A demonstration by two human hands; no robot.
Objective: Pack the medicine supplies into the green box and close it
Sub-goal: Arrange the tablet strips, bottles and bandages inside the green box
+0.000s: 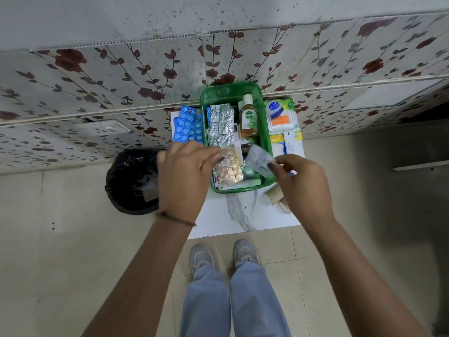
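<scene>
1. We see a small white table [218,220] at the centre of the frame, pushed against a floral wall.
2. On it sits the green box [266,142], lid off, already holding a silver foil strip [220,122] and a brown antiseptic bottle [248,120].
3. Our left hand [182,176] pinches a gold blister strip [227,169] over the box's lower end, likely to lay it flat inside.
4. Our right hand [303,183] grips a grey blister strip [260,160] by its edge, tilted above the box rim.
5. Blue tablet strips [187,125] wait unpacked left of the box; cotton buds [281,117] wait right.
</scene>
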